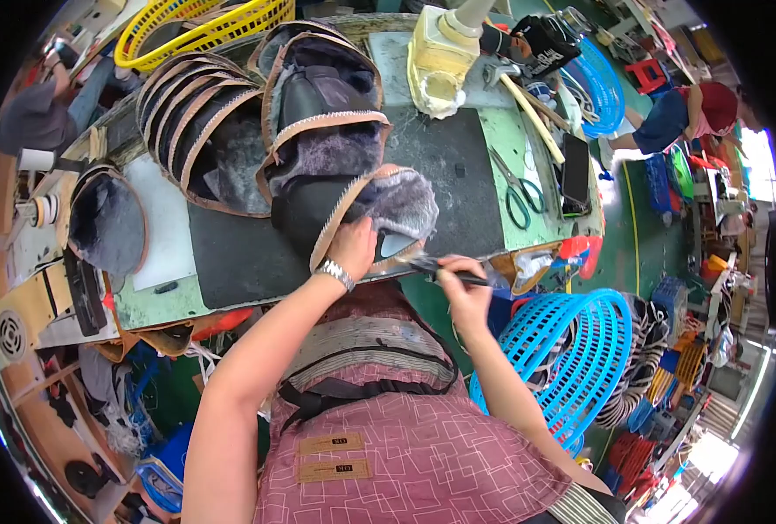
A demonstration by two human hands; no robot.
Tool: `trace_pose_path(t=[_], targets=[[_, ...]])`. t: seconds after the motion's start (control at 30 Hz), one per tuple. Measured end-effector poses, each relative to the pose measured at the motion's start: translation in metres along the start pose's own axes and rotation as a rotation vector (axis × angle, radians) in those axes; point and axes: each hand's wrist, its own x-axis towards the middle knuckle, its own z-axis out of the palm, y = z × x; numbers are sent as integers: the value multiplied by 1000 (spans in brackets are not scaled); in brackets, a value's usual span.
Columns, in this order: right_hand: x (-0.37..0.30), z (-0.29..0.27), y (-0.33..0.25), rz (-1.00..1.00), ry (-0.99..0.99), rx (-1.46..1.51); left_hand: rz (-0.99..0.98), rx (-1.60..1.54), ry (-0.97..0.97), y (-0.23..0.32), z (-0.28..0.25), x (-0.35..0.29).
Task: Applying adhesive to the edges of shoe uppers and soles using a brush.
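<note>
Grey fur-lined, tan-edged curved piece (410, 205): at the front edge of the green-topped bench (148, 307). Left hand (353, 245): against the lining, grip closure not discernible. Right hand (465, 291): grip closed around a slim black-handled tool (426, 263)

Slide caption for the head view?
Left hand on grey fur-lined, tan-edged piece; right hand holding slim black tool at its rim.

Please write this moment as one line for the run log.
left hand: on fur-lined piece; right hand: holds black tool, tip near piece's edge; table: stacked pieces, scissors
</note>
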Motion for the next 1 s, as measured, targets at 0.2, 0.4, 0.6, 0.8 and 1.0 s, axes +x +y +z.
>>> trace_pose_path(t=[0.2, 0.4, 0.6, 0.8, 1.0], targets=[[7, 27, 18, -480, 88, -691, 51, 35, 78, -5, 10, -1], [-22, 60, 19, -143, 250, -450, 139, -7, 123, -6, 19, -11], [-27, 79, 8, -188, 122, -290, 155, -14, -142, -18, 4, -14], [-13, 22, 3, 225, -127, 85, 429, 168, -188, -28, -1, -40], [24, 51, 33, 661, -273, 466, 277, 227, 28, -32, -10, -56]])
